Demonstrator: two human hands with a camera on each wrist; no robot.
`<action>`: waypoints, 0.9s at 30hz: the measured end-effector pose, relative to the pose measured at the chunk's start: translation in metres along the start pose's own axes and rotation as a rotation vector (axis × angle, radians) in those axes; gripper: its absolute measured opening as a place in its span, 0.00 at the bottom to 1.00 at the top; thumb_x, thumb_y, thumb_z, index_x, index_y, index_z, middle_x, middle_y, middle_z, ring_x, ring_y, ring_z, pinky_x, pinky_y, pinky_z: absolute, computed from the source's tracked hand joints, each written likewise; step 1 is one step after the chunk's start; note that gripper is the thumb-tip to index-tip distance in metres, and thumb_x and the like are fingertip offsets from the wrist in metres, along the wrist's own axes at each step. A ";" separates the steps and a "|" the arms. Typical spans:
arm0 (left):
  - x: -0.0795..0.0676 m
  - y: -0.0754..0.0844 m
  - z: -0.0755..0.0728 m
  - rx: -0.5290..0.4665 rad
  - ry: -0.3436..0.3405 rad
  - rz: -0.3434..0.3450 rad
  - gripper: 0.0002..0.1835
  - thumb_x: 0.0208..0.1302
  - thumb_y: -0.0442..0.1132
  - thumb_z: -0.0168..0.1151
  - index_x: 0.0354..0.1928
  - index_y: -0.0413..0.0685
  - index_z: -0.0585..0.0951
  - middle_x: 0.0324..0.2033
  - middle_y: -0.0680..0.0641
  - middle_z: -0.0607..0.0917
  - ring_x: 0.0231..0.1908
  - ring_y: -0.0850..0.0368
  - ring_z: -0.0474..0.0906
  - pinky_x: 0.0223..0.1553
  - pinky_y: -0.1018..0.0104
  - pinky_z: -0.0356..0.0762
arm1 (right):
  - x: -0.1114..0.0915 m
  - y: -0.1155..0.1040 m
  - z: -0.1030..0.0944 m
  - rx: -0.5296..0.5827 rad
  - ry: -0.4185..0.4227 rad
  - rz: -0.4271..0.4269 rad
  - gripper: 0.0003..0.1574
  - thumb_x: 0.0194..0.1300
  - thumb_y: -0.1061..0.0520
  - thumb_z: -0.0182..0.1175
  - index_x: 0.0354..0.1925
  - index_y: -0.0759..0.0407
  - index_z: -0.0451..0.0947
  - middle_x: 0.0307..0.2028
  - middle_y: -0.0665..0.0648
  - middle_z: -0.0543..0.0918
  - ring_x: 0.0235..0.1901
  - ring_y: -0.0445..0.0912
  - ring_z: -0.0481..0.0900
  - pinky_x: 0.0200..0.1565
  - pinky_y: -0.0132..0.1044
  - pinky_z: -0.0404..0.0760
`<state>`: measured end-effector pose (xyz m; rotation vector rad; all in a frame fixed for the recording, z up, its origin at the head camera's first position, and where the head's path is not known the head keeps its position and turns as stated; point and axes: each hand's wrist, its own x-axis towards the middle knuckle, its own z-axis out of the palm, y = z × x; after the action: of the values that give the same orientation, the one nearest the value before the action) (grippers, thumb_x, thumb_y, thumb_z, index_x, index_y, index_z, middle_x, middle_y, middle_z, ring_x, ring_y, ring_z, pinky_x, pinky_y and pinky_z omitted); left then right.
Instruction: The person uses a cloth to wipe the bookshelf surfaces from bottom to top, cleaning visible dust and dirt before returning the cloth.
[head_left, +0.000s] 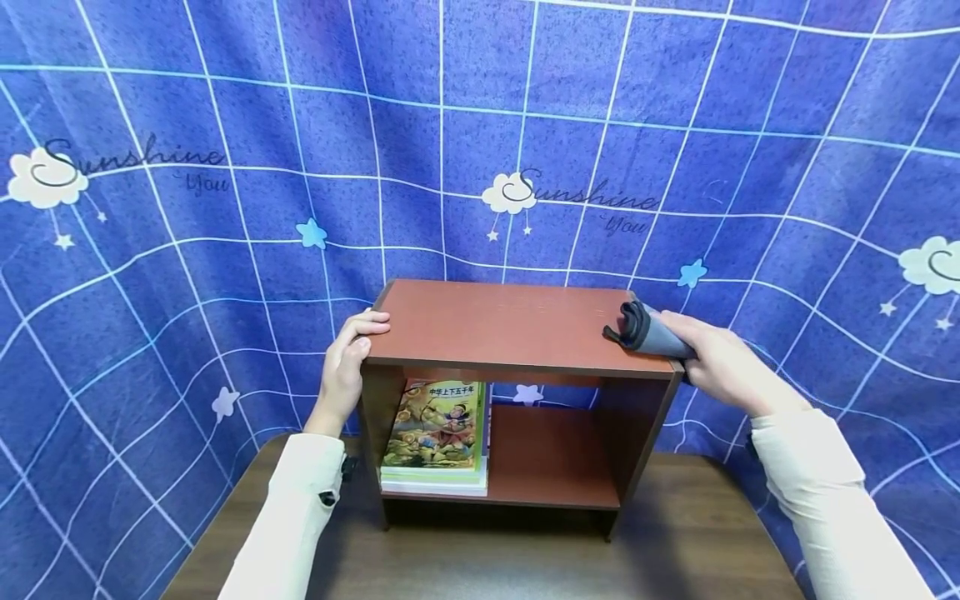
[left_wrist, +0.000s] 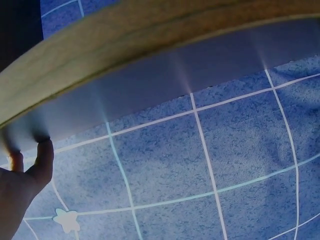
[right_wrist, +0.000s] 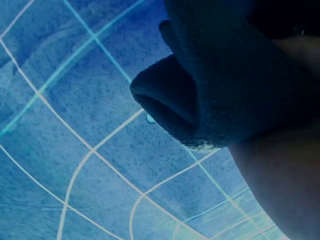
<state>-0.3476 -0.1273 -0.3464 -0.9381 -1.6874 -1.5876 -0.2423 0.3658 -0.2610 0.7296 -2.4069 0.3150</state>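
Observation:
A small reddish-brown bookshelf [head_left: 510, 325] stands in the middle of the head view. At its upper left corner my left hand [head_left: 347, 367] grips the edge, fingers over the top board. The left wrist view has two fingertips [left_wrist: 45, 152] against the shelf's side panel [left_wrist: 150, 85]. My right hand [head_left: 723, 367] holds a rolled grey cloth [head_left: 666, 335] with a dark border, lying across the right end of the top. Close up in the right wrist view, a dark fold of the cloth [right_wrist: 240, 90] hangs beside the hand, most of which is in shadow.
Inside the shelf, at the left, lie several stacked books [head_left: 435, 429], the top one with a colourful cover. The shelf stands on a brown wooden table [head_left: 465, 562]. A blue curtain [head_left: 465, 233] with white grid lines, stars and clouds hangs behind and at both sides.

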 end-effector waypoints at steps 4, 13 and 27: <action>0.000 0.001 0.001 0.004 -0.002 0.009 0.19 0.66 0.30 0.42 0.47 0.28 0.82 0.55 0.29 0.78 0.66 0.32 0.63 0.71 0.57 0.53 | -0.017 -0.013 -0.001 -0.022 0.032 0.016 0.46 0.43 0.79 0.57 0.64 0.60 0.76 0.60 0.70 0.78 0.55 0.68 0.78 0.51 0.63 0.75; 0.002 -0.004 -0.001 0.025 -0.008 0.003 0.19 0.66 0.29 0.42 0.47 0.26 0.81 0.56 0.28 0.77 0.65 0.31 0.65 0.70 0.59 0.54 | -0.047 -0.037 0.012 -0.137 0.228 -0.054 0.49 0.38 0.78 0.56 0.64 0.67 0.74 0.60 0.73 0.76 0.54 0.71 0.77 0.54 0.65 0.72; 0.001 0.001 0.000 0.023 -0.017 -0.011 0.19 0.66 0.29 0.42 0.48 0.28 0.82 0.56 0.30 0.78 0.65 0.35 0.66 0.70 0.59 0.54 | -0.091 -0.061 0.073 -0.223 0.526 0.019 0.43 0.47 0.74 0.52 0.66 0.70 0.72 0.67 0.74 0.68 0.66 0.73 0.65 0.57 0.71 0.67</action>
<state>-0.3471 -0.1267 -0.3448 -0.9352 -1.7216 -1.5684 -0.1815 0.3267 -0.3713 0.4525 -1.9108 0.2083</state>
